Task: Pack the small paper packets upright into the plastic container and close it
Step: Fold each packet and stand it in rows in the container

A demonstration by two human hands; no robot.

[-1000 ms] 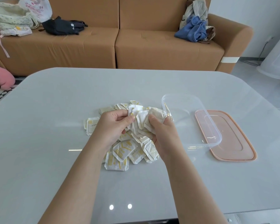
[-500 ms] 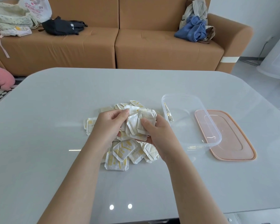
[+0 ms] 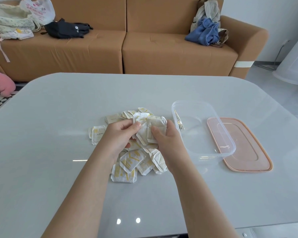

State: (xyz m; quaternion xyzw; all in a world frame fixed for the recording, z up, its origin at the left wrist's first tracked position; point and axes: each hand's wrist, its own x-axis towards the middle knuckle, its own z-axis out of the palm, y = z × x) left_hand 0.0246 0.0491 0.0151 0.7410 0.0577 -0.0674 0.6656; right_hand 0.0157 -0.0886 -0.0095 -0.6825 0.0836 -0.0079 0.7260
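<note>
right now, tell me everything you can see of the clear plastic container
The clear plastic container is see-through, rectangular with rounded corners, open-topped and upright on the grey table. It is nearly empty: a few packets stand on edge against its left end wall. Its right side overlaps the pink lid in view; whether they touch is unclear. The right hand is close to its left wall, contact uncertain.

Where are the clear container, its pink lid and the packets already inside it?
clear container [image 3: 199,134], head view, bare bottom.
pink lid [image 3: 248,148], head view, flat middle.
packets inside [image 3: 179,122], head view, their upright edges.
</note>
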